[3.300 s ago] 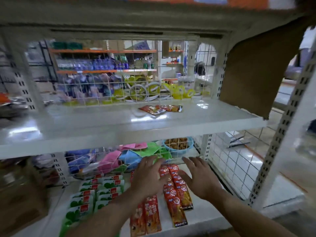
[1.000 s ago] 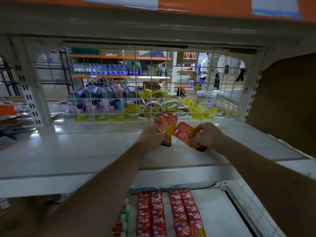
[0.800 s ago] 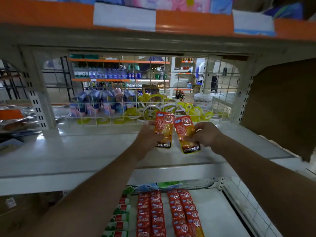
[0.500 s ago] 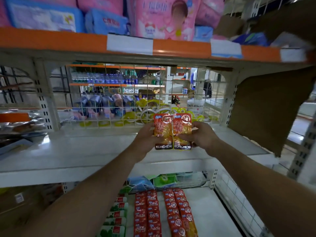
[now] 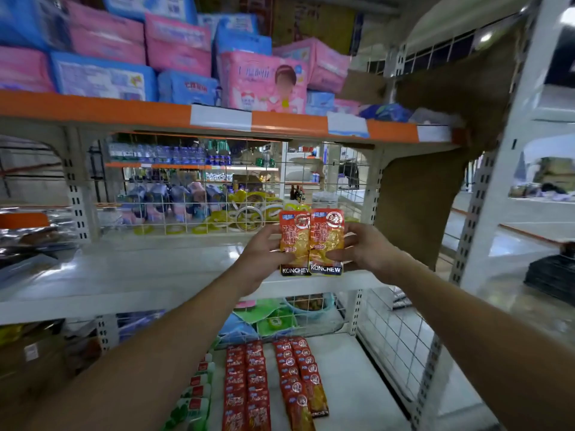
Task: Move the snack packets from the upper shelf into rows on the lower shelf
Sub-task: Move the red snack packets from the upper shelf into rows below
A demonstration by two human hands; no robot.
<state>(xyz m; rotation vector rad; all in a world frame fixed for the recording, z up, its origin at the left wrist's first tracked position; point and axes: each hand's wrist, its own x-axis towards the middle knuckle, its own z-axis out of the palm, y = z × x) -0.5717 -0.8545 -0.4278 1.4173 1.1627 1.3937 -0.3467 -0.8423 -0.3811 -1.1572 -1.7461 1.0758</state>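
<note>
Two orange snack packets are held upright, side by side, in front of the white upper shelf (image 5: 124,275). My left hand (image 5: 264,259) grips the left packet (image 5: 294,241) and my right hand (image 5: 361,247) grips the right packet (image 5: 326,241). Their edges touch. Below, on the lower shelf (image 5: 357,384), lie rows of red snack packets (image 5: 245,384) and a row of matching orange ones (image 5: 301,377). Green and white packets (image 5: 193,399) lie in a row further left.
Pink and blue diaper packs (image 5: 186,57) fill the top shelf above an orange strip. A wire mesh back (image 5: 186,197) closes the upper shelf. Brown cardboard (image 5: 435,181) hangs at the right. Wire mesh (image 5: 395,337) sides the lower shelf. Coloured packs and a blue bowl (image 5: 308,306) sit behind the rows.
Both hands left the lower rows, picked the two packets off the upper shelf, turned them upright and brought them together. The view has tilted upward.
</note>
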